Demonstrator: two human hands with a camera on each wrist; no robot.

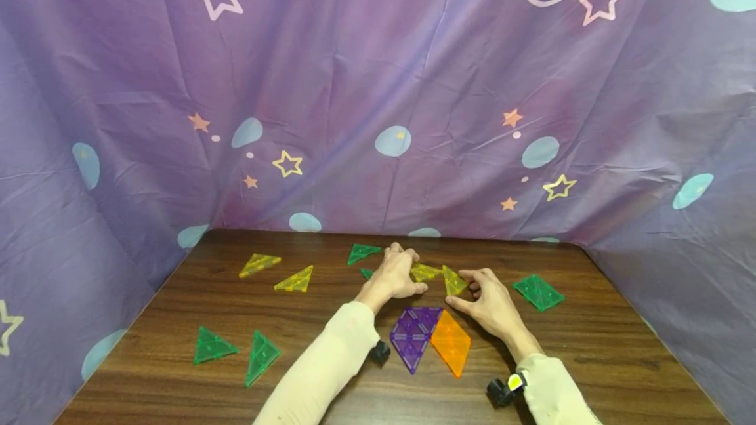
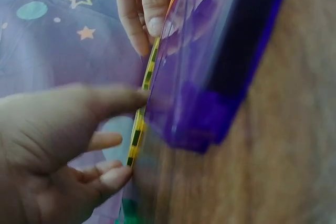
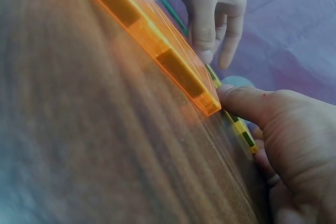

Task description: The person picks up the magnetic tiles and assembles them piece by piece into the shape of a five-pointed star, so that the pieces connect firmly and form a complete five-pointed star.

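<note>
Two translucent yellow triangle tiles lie between the hands on the wooden table. My left hand (image 1: 397,274) holds the left yellow triangle tile (image 1: 426,272), thumb on the near side and fingers on the far side. The right yellow triangle tile (image 1: 453,282) is held at its edges by my right hand (image 1: 490,302); its thumb (image 3: 244,100) and fingertips show close up in the right wrist view. Just nearer, a purple tile shape (image 1: 412,338) touches an orange diamond tile (image 1: 452,344). In the left wrist view, a purple tile (image 2: 194,124) partly covers the yellow edges.
Green tiles (image 1: 214,346) (image 1: 262,356) lie at front left, with yellow triangles (image 1: 260,263) (image 1: 296,279) behind. Another green triangle (image 1: 361,252) is beyond my left hand, one partly hidden. A green diamond shape (image 1: 539,292) lies right. A purple patterned curtain (image 1: 354,195) hangs behind the table (image 1: 177,392).
</note>
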